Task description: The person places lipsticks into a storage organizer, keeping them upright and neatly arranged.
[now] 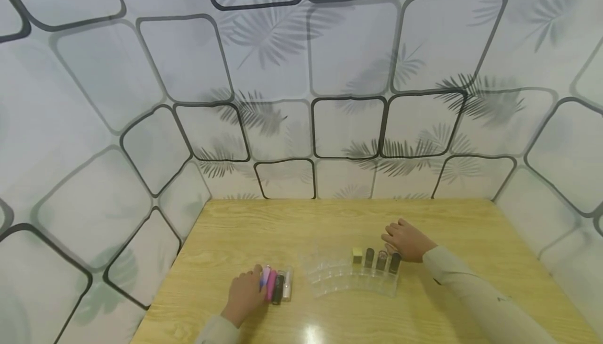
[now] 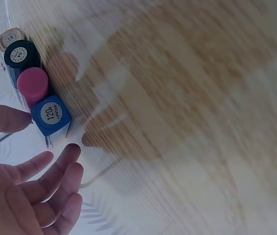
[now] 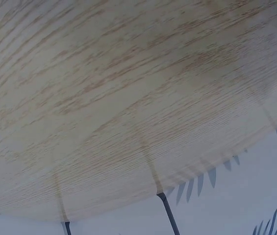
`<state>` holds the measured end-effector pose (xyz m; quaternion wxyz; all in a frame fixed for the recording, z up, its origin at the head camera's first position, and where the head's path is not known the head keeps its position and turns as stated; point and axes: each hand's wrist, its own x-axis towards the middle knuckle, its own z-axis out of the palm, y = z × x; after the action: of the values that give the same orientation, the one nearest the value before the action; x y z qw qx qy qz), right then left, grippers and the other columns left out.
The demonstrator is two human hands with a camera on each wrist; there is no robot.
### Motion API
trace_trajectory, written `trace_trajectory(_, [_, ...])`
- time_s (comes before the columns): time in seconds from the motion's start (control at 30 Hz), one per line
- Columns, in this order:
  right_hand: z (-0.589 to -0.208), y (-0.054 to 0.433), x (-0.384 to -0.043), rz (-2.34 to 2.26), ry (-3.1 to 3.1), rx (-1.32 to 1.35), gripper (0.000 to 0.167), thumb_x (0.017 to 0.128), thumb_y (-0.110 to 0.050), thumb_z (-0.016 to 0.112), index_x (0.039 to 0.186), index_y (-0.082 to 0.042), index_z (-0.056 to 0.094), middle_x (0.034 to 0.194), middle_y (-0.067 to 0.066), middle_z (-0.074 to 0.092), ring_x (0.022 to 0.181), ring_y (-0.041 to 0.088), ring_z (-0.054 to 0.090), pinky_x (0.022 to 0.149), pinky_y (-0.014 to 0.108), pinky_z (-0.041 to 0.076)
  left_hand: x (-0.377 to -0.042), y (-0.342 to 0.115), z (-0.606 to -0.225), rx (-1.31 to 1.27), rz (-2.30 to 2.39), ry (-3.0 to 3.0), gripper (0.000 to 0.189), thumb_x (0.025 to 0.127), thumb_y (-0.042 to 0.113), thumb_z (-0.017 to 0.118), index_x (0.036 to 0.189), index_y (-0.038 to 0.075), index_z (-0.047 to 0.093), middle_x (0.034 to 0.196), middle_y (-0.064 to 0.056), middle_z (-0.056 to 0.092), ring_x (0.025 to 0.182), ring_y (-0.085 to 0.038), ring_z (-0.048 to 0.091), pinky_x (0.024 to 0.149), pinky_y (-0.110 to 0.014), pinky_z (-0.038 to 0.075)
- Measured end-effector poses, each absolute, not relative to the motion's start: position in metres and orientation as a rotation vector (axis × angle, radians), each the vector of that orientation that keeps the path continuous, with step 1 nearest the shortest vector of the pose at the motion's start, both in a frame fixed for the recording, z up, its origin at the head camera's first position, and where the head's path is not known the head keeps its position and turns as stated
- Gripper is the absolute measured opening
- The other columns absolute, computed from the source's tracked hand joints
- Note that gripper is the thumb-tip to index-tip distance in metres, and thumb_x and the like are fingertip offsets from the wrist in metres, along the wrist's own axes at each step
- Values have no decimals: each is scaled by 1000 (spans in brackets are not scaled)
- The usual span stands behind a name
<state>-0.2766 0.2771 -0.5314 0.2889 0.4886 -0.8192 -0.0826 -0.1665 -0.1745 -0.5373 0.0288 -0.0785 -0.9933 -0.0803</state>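
My left hand (image 1: pixel 245 292) is beside a row of lipsticks on the table. In the left wrist view its thumb is at the blue-ended lipstick (image 2: pixel 51 113), and the other fingers are spread loosely below. A pink lipstick (image 2: pixel 33 84), a dark tube (image 2: pixel 19 58) and a clear-sided tube with a beige end (image 2: pixel 11 37) lie alongside. My right hand (image 1: pixel 406 240) is over the back right corner of a clear stepped organizer (image 1: pixel 330 277), fingers pointing left, no held thing visible. The right wrist view shows no hand.
The organizer's back row holds a gold-capped item (image 1: pixel 357 255) and three dark tubes, the rightmost tube (image 1: pixel 394 263) close to my right hand. Behind the wooden table (image 1: pixel 264 218) stands a patterned wall covering (image 1: pixel 348 124), which also closes both sides.
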Motion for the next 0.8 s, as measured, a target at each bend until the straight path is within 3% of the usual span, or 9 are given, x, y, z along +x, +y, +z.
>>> trace_trajectory(0.47, [-533,278,-277,-229,-2227,1303,46,99,-31,14,86,-16,56,72,-2,51,64,15,46,61,32,34,-168,-171,-539,-209,-271,-3066,30,80,24,64,100,4,53,69,-7,55,59,-21,51,54,-35,43])
trace_trajectory(0.67, [-530,278,-275,-250,-2259,1308,36,98,-28,24,88,-15,56,74,-1,52,65,15,47,61,33,34,-169,-168,-537,-190,-305,-3068,29,80,21,62,99,2,53,66,-7,53,56,-20,49,51,-33,40])
trace_trajectory(0.8, [-530,277,-276,-249,-2235,1308,42,98,-29,18,87,-16,56,73,-2,52,65,14,46,61,32,34,-168,-167,-535,-182,-324,-3064,28,80,20,62,99,2,52,64,-6,52,54,-19,48,50,-32,39])
